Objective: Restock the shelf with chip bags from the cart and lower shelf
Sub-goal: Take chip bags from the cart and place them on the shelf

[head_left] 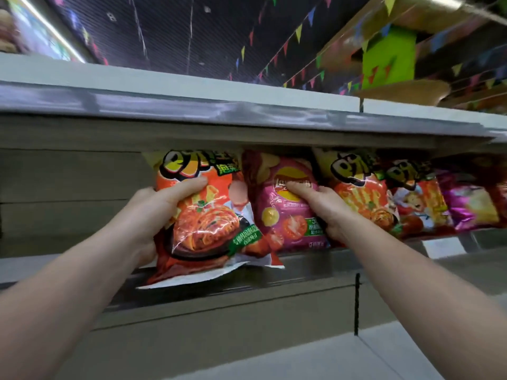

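At centre left of the frame, the left hand [153,212] grips an orange bag [208,215] at the shelf [315,267] edge. Right hand [323,207] holds the pink bag [285,212] standing beside it.

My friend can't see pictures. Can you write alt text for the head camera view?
A person's left hand grips an orange chip bag at a store shelf, while the right hand grips a pink chip bag beside it. More bags stand to the right.

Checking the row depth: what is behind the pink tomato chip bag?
Only dark shadow shows above the pink tomato chip bag; the bag and the right hand gripping it cover whatever stands behind.
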Available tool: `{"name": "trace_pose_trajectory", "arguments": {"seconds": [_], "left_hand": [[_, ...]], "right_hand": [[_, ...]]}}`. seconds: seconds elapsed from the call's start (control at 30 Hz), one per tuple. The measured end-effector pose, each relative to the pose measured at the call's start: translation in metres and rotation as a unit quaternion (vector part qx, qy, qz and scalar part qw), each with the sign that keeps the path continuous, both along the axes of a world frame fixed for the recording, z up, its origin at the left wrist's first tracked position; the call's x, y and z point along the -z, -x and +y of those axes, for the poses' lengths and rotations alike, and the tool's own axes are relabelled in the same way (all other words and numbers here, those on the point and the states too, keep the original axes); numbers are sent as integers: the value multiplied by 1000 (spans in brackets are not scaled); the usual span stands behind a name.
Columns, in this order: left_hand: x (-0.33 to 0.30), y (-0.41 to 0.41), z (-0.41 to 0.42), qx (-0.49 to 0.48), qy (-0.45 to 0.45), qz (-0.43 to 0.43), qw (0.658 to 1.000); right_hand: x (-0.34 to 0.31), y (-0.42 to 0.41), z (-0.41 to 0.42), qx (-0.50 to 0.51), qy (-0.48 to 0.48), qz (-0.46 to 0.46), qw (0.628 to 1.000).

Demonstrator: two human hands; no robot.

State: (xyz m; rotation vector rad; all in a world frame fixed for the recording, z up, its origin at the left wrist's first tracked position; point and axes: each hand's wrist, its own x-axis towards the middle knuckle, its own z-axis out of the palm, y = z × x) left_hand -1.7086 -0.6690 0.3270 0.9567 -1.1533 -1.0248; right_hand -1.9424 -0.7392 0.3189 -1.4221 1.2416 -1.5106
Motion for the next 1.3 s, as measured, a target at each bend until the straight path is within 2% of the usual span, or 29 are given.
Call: {"name": "trace_pose_trajectory", "arguments": {"seconds": [0.17, 0.27, 0.33, 0.4, 0.47, 0.6, 0.7, 0.87, 0.93, 1.07, 1.17, 1.3], "left_hand": [[-1, 4, 7, -14, -10, -8, 1000], [-4, 0, 7, -33, -6, -12, 999], [-6, -3, 6, -44, -5, -13, 999], [-7, -9, 5, -52, -4, -12, 999], [-8, -17, 3, -58, -6, -13, 998], [-9, -35, -3, -64, -14, -23, 998], [-14, -44, -6, -57, -33, -30, 997], [-18, -54, -31, -58, -24, -24, 998], [-16, -57, -46, -82, -25, -61, 994], [-11, -62, -74, -92, -55, -184, 977], [-9, -59, -90, -83, -69, -219, 970], [-12, -53, -105, -70, -29, -267, 961]], "right_hand": [[10, -2, 11, 95, 78, 135, 983], [12, -10, 28, 188, 210, 237, 930], [8, -23, 43, 182, 295, 256, 902], [3, -43, 52, 127, 317, 252, 905], [0, -65, 58, 56, 288, 247, 923], [3, -100, 52, -27, 169, 279, 945], [3, -121, 41, -85, 88, 213, 969], [-2, -143, 9, -60, 31, 115, 991], [-2, -150, -4, -51, 2, 87, 995], [-3, -154, -28, -15, -44, 116, 992], [-5, -155, -42, -5, -62, 139, 988], [-13, -159, -58, 4, -71, 168, 983]]}}
